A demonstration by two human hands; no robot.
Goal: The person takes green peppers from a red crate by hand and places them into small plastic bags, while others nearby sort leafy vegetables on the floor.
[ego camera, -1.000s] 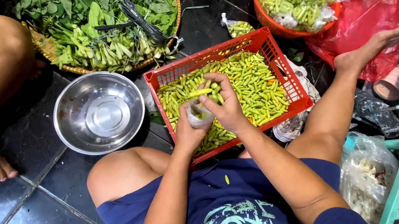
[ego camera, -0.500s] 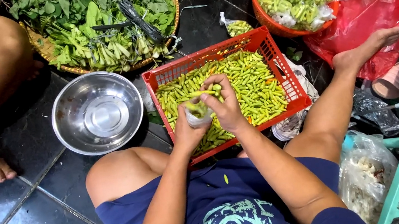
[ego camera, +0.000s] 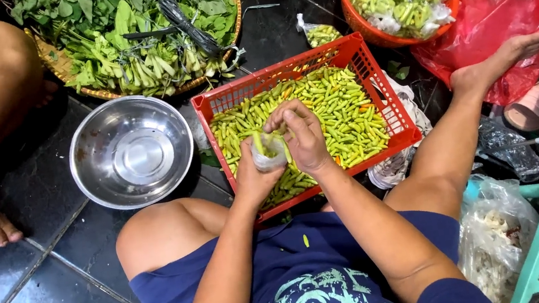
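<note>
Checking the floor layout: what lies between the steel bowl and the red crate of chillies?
Head view: only dark wet floor tile separates steel bowl from red crate.

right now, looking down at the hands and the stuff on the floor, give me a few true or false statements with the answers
1. The left hand holds a small clear bag with green chilies in it. True.
2. The right hand rests in the metal bowl. False: it is at the mouth of the small clear bag, over the red crate.
3. The metal bowl is full of chilies. False: nothing shows inside it.
4. The red crate holds mostly green chilies. True.
5. The leafy greens lie in a woven tray. True.
</note>
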